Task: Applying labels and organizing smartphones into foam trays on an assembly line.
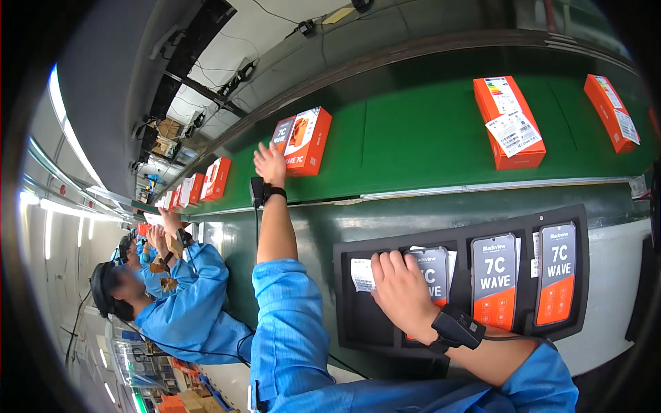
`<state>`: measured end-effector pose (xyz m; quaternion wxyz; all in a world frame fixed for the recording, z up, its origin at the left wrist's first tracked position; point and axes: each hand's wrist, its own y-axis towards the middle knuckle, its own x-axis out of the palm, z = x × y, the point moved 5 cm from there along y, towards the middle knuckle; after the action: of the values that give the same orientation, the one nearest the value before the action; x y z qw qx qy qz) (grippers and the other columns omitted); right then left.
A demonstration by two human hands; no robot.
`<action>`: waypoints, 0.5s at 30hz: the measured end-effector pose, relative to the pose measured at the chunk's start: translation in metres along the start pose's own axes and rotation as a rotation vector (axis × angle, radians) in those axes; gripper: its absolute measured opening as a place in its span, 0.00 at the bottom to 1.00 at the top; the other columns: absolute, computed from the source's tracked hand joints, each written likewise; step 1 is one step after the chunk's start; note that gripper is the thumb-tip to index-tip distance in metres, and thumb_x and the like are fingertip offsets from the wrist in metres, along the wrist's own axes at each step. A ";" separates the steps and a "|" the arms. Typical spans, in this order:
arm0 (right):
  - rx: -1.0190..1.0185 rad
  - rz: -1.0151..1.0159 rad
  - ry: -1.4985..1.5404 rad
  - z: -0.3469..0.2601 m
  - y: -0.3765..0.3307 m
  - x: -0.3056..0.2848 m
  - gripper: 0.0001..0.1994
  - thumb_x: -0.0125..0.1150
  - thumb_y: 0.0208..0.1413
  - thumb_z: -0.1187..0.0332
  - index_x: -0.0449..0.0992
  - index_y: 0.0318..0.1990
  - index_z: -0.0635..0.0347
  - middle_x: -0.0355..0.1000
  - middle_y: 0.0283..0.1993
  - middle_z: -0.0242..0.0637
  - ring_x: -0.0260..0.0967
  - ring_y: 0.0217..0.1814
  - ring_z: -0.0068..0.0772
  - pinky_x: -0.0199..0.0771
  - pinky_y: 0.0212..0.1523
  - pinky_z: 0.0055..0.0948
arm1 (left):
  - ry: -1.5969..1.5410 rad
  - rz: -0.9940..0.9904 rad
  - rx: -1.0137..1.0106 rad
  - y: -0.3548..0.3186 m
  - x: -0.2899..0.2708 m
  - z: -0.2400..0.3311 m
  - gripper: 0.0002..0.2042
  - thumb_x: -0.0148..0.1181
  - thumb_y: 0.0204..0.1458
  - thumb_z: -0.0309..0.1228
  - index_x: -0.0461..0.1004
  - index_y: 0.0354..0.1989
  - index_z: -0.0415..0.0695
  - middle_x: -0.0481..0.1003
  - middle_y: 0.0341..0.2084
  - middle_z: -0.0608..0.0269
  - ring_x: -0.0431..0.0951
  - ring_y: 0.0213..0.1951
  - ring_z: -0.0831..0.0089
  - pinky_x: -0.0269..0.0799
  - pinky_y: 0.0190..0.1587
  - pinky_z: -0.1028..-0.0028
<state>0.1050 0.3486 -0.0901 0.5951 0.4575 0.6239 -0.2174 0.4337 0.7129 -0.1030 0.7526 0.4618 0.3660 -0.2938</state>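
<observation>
My left hand [270, 164] reaches out onto the green conveyor belt [413, 131] and touches the near side of an orange box [303, 140] lying flat there. My right hand [399, 292] rests on a phone with a film on its screen [432, 272], fingers curled over its left edge and a white slip [362, 274]. That phone sits in a black slotted tray [358, 323] on the bench. Two more phones [494, 279] [556, 272] stand in the tray's slots to the right. Both wrists carry black straps.
Further orange boxes ride the belt: one [508, 120] with white labels, one [611, 111] far right, several [215, 177] to the left. A co-worker in a blue coat [186, 310] stands at my left, hands raised at the belt's edge. More workers line the bench beyond.
</observation>
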 end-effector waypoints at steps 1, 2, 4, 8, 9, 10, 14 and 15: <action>0.009 -0.033 -0.016 0.002 -0.002 0.000 0.20 0.52 0.52 0.66 0.70 0.52 0.67 0.66 0.42 0.32 0.60 0.48 0.28 0.59 0.47 0.26 | -0.015 -0.059 -0.024 -0.002 0.004 0.009 0.34 0.33 0.61 0.58 0.52 0.69 0.49 0.51 0.68 0.45 0.48 0.69 0.49 0.41 0.67 0.47; -0.010 0.000 -0.008 -0.002 0.000 -0.001 0.20 0.52 0.52 0.66 0.70 0.52 0.67 0.66 0.42 0.32 0.60 0.48 0.28 0.59 0.47 0.26 | 0.034 -0.055 -0.042 -0.002 0.001 0.010 0.34 0.33 0.61 0.59 0.53 0.69 0.49 0.52 0.67 0.45 0.49 0.69 0.49 0.41 0.67 0.47; 0.007 0.031 0.062 0.000 -0.001 -0.001 0.20 0.51 0.52 0.65 0.70 0.51 0.66 0.67 0.44 0.34 0.60 0.48 0.29 0.59 0.48 0.26 | 0.045 -0.056 -0.017 -0.009 -0.002 0.038 0.34 0.34 0.60 0.59 0.54 0.68 0.48 0.53 0.67 0.45 0.49 0.69 0.49 0.41 0.67 0.47; 0.019 0.068 0.009 0.002 -0.001 0.001 0.16 0.52 0.51 0.66 0.71 0.46 0.64 0.66 0.40 0.34 0.61 0.45 0.30 0.59 0.45 0.27 | 0.230 -0.267 0.318 -0.048 -0.001 0.112 0.39 0.48 0.53 0.61 0.58 0.65 0.43 0.58 0.63 0.44 0.53 0.67 0.48 0.45 0.66 0.47; 0.001 0.105 0.005 -0.002 0.002 0.001 0.16 0.52 0.51 0.66 0.71 0.46 0.64 0.66 0.40 0.34 0.61 0.45 0.30 0.59 0.45 0.27 | 0.219 -0.238 0.388 -0.063 -0.001 0.121 0.42 0.53 0.49 0.62 0.58 0.65 0.42 0.58 0.63 0.44 0.53 0.66 0.48 0.46 0.65 0.46; 0.007 0.070 0.077 0.000 0.000 0.003 0.13 0.52 0.50 0.66 0.71 0.42 0.62 0.66 0.38 0.34 0.61 0.44 0.30 0.59 0.44 0.27 | 0.217 -0.284 0.401 -0.074 -0.001 0.133 0.44 0.56 0.45 0.62 0.58 0.65 0.43 0.57 0.63 0.44 0.53 0.66 0.47 0.47 0.65 0.46; 0.001 0.126 0.201 0.000 0.002 0.001 0.06 0.54 0.48 0.68 0.68 0.33 0.56 0.66 0.32 0.32 0.61 0.41 0.30 0.59 0.42 0.29 | 0.186 -0.347 0.306 -0.084 -0.008 0.150 0.42 0.63 0.40 0.55 0.58 0.66 0.59 0.55 0.65 0.48 0.56 0.65 0.45 0.49 0.64 0.46; 0.006 0.156 0.216 0.001 0.001 -0.001 0.06 0.54 0.48 0.68 0.68 0.34 0.57 0.66 0.31 0.32 0.61 0.41 0.31 0.59 0.42 0.29 | 0.160 -0.314 0.296 -0.085 -0.012 0.153 0.41 0.64 0.40 0.54 0.59 0.66 0.62 0.56 0.65 0.48 0.58 0.64 0.45 0.49 0.64 0.46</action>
<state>0.1062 0.3478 -0.0894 0.5383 0.5270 0.6462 -0.1219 0.4039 0.5406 -0.0872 0.5905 0.5263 0.4447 -0.4202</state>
